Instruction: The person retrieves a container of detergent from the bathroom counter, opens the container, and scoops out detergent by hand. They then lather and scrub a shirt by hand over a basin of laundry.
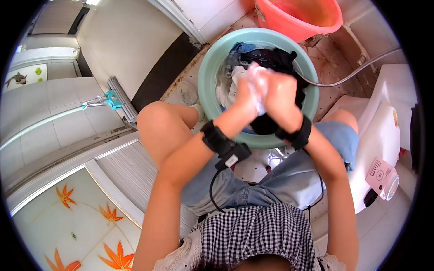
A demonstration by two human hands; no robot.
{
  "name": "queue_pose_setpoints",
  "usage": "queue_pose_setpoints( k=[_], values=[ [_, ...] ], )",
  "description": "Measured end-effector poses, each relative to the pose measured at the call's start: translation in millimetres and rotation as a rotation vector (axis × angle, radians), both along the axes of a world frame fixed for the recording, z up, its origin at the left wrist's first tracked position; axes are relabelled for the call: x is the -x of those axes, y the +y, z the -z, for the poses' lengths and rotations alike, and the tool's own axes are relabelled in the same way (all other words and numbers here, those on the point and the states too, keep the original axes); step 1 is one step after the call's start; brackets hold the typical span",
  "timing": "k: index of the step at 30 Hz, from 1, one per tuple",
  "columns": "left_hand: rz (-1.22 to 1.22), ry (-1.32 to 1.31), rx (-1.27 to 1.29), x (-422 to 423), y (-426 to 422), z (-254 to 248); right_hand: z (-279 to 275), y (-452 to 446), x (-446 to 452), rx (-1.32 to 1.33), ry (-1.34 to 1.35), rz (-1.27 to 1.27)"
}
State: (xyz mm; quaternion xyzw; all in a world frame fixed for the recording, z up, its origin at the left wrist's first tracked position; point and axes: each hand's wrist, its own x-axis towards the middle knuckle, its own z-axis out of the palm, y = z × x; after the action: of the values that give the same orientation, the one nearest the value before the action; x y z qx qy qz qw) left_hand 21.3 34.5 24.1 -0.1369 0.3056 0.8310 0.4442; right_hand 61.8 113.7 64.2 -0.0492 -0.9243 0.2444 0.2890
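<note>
Left hand (244, 100) and right hand (281, 94), both closed, grip white cloth (259, 105) (sudsy, somewhat blurred) over the green basin (206, 86).

Floor (326, 56): tiled, stained, upper centre to upper right. On it: basin (205, 86), green, round, upper centre; bucket (294, 25), red, upper right, beside basin.

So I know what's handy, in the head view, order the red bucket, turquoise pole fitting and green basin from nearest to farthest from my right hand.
1. Green basin: below your right hand.
2. Red bucket: beyond the basin, slightly right.
3. Turquoise pole fitting: well off left.
</note>
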Motion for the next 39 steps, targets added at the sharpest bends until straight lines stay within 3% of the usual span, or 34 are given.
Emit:
queue_pose_setpoints(
  k=[1,3,4,5,7,9,11,12,15,17,19,21,22,23,25,26,27,30,31,33,35,36,37,39],
  values=[
    [0.0,0.0,0.005,6,0,8,1,-9,-6,-0.002,0.055,-0.075],
    [0.033,-0.075,-0.364,8,-1,20,5,2,4,-0.031,0.121,-0.055],
    [-0.038,-0.064,-0.146,-6,5,-6,4,15,11,-0.03,-0.012,0.045],
    [-0.018,0.115,0.236,-21,6,-31,4,27,16,-0.028,-0.15,0.147],
    [-0.014,0.134,0.2,-17,3,-22,9,26,14,0.022,-0.156,0.15],
    [0.118,-0.002,0.008,13,-9,-2,8,0,1,-0.069,0.106,-0.078],
    [0.224,0.143,-0.724,20,-7,28,4,-3,-1,-0.035,0.116,-0.08],
    [0.038,0.133,-0.313,-7,2,-18,6,9,3,-0.082,0.034,0.001],
    [0.008,0.451,0.297,-27,-5,-17,5,21,4,-0.04,-0.058,0.078],
    [0.159,0.128,0.098,-1,-9,-9,4,5,-4,0.002,0.105,-0.084],
    [0.095,0.094,0.064,-6,-6,-21,2,-6,-4,-0.094,0.169,-0.079],
    [-0.011,0.017,-0.003,-19,-2,-34,-2,12,6,-0.011,0.075,0.032],
    [0.025,0.166,0.176,-25,-1,-34,1,23,10,-0.028,-0.02,0.121],
    [0.034,0.158,0.176,-25,-1,-32,0,28,11,0.01,-0.085,0.134],
    [0.173,0.171,0.149,-8,-7,-20,0,15,7,-0.059,0.106,0.034],
    [0.165,0.059,-0.209,6,-10,4,3,4,0,-0.111,0.196,-0.046],
    [0.164,0.057,-0.207,4,-7,-2,-5,-7,-3,-0.029,0.191,-0.048],
    [0.047,0.161,0.246,-23,7,-26,-1,25,11,-0.033,0.009,0.123],
    [0.168,0.465,0.409,-29,4,-32,-2,33,13,0.007,0.015,0.09],
    [0.068,0.156,0.285,-27,7,-30,1,20,7,-0.022,0.033,0.142],
    [0.145,0.096,0.128,-11,-3,-16,-1,0,-5,0.013,0.216,-0.058],
    [0.215,0.165,-0.165,1,-11,10,1,2,-4,-0.018,0.208,-0.055],
    [0.208,0.164,-0.162,-5,-9,-6,3,7,-1,-0.049,0.199,-0.05],
    [0.311,0.555,0.444,-23,-3,-36,-4,32,9,-0.008,-0.065,0.136]
  ],
)
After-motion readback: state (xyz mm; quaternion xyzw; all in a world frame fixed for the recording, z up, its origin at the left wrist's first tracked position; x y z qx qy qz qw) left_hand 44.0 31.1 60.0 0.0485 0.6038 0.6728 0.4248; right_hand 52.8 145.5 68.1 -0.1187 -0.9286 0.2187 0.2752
